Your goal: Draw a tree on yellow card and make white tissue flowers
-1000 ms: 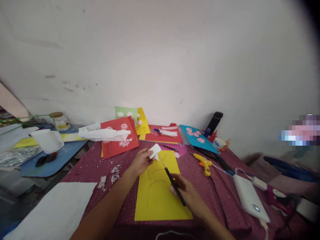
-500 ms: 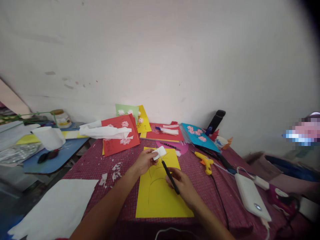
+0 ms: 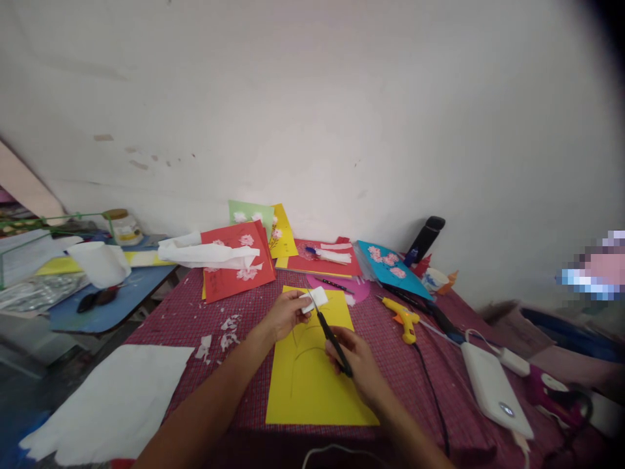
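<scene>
Between the fingers of my left hand (image 3: 288, 314) is a small folded piece of white tissue paper (image 3: 316, 299). My right hand (image 3: 359, 361) grips a pair of black-handled scissors (image 3: 334, 340), with the blades pointing up and left onto the tissue. Whether the blades are parted is too small to tell. Below both hands lies a yellow sheet of paper (image 3: 322, 394) with thin curved lines drawn on it. White paper scraps (image 3: 229, 335) are scattered on the cloth to the left of it.
A yellow glue gun (image 3: 404, 319) and a white power bank (image 3: 495, 389) lie on the right. Red cards (image 3: 234, 280), a blue card (image 3: 393, 268) and a pen (image 3: 334, 285) are behind. White tissue sheets (image 3: 117, 397) lie front left; a paper roll (image 3: 99, 264) stands on a blue table.
The view has shifted slightly. Both hands stay over the yellow sheet with the same holds; the scissor blades' angle against the tissue has changed a little.
</scene>
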{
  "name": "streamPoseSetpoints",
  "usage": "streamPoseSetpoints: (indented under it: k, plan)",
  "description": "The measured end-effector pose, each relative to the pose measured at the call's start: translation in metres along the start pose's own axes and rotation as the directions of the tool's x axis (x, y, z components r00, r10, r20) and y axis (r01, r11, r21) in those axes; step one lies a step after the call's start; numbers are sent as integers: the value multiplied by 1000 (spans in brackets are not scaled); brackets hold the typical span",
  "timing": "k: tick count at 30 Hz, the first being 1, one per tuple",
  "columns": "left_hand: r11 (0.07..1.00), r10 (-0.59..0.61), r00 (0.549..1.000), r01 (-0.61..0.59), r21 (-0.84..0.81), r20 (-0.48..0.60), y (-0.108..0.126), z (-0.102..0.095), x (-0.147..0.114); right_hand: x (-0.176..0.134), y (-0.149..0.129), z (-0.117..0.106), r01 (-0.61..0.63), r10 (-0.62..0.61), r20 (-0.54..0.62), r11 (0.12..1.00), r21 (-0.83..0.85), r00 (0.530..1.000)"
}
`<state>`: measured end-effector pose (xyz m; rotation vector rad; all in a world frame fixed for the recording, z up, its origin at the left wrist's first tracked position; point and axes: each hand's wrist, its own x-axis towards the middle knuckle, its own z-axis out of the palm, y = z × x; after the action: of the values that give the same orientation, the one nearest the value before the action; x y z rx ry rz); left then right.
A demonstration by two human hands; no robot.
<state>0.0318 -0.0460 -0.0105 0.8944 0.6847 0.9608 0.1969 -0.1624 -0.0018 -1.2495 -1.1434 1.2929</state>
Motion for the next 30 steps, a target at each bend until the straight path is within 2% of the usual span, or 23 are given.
streamPoseSetpoints:
  k: [13,22,30]
  plan:
    - [1000,3,999,-2,-30,47,0,-2,-1,1,7,-1,31,-32,-40,999,-26,999]
    - [1000,-8,1000,8,7,24,-1,-3,-1,9,13,-4,106,-108,-13,992,-75,994]
    - [1000,-8,999,8,-4,40,1,-2,-2,10,13,3,93,-94,-55,995,-16,994]
